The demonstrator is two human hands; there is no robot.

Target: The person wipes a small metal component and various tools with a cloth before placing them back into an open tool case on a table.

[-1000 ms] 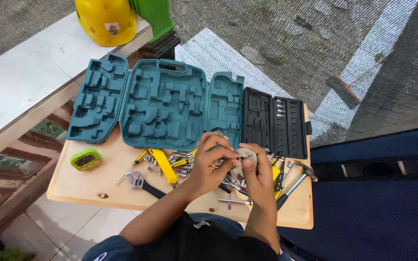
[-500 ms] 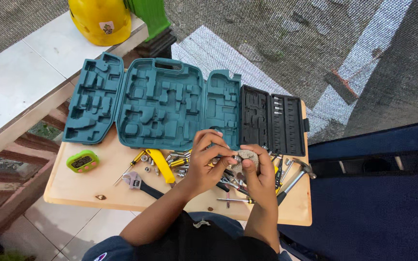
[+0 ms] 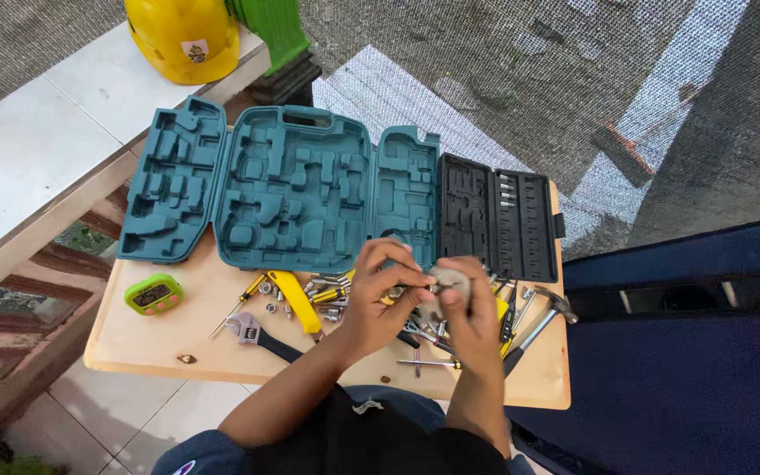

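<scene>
Head view: both hands meet above the bench [image 3: 151,339], the right hand [image 3: 472,308] grasping a small grey round piece [image 3: 450,280] while left hand [image 3: 380,295] fingertips pinch at it, over scattered tools [image 3: 327,295] by the open teal case [image 3: 292,189].

1. The open tool case [image 3: 292,189] is teal; the bit case [image 3: 499,224] is black.
2. The hard hat [image 3: 188,35] is yellow.
3. The timer [image 3: 154,294] is lime green with pink buttons.
4. The counter [image 3: 160,339] is pale wood.

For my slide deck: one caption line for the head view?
Both hands, left and right, hold a small grey object over scattered tools on a table, empty teal case behind.
</scene>
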